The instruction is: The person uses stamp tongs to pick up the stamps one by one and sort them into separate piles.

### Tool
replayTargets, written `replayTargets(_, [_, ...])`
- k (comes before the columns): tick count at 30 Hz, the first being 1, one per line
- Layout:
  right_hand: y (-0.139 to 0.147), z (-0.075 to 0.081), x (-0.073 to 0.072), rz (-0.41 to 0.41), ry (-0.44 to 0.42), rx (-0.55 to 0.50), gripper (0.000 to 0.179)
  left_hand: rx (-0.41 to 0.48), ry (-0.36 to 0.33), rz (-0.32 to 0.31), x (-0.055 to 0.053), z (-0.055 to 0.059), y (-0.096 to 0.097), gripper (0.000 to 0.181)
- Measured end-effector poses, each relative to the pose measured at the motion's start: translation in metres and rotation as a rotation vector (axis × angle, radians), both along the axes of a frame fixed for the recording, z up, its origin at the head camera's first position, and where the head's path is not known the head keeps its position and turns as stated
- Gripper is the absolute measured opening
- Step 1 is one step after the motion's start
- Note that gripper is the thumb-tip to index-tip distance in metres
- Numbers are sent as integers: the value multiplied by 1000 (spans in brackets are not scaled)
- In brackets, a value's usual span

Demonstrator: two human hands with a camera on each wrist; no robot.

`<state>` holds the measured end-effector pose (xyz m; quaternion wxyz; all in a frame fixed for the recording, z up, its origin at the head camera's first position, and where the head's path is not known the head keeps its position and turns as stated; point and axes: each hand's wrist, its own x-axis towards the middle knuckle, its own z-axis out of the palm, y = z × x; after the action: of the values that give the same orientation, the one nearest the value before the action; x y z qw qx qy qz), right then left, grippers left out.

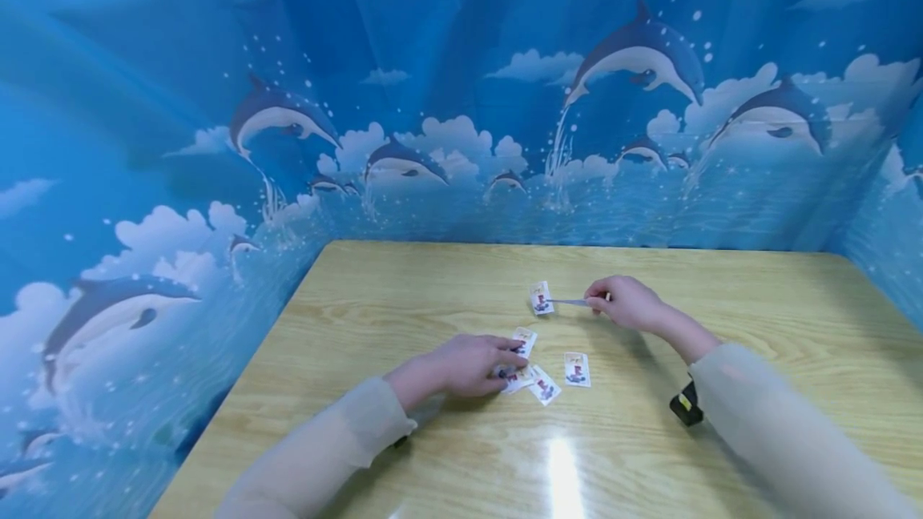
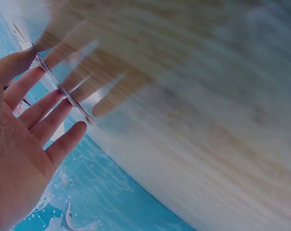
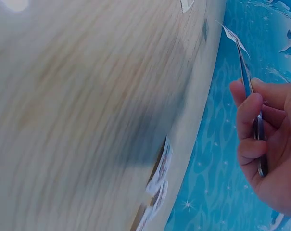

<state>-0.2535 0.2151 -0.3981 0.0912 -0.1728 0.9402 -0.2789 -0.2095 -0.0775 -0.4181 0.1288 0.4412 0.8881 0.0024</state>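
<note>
My right hand (image 1: 630, 303) holds metal tweezers (image 3: 246, 72) in curled fingers, the thumb pressed along them. At the tweezers' tips is a small white picture card (image 1: 541, 298), raised off the table in the right wrist view. To the left and nearer me, my left hand (image 1: 472, 364) rests its fingertips, spread and fairly straight, on a few similar cards. Among these are an upper card (image 1: 525, 335) and a lower card (image 1: 545, 387), partly overlapping others. In the left wrist view the cards (image 2: 63, 91) show edge-on under the fingertips. A separate card (image 1: 577, 369) lies to their right.
The wood-grain table (image 1: 404, 287) has a glossy top that reflects light near its front. A blue dolphin-print curtain (image 1: 461, 86) stands along its back and sides. A small black device (image 1: 687, 404) sits at the right wrist.
</note>
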Motion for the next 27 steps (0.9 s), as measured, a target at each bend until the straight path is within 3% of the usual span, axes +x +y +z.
replayTargets(14, [-28,-15,-31,-49,-23,-22,23,7,8,-13,-1,-1,0,49])
replayTargets(27, [-40,-21,-35,-81,-16,36,23,4,6,-10,0,0,0,48])
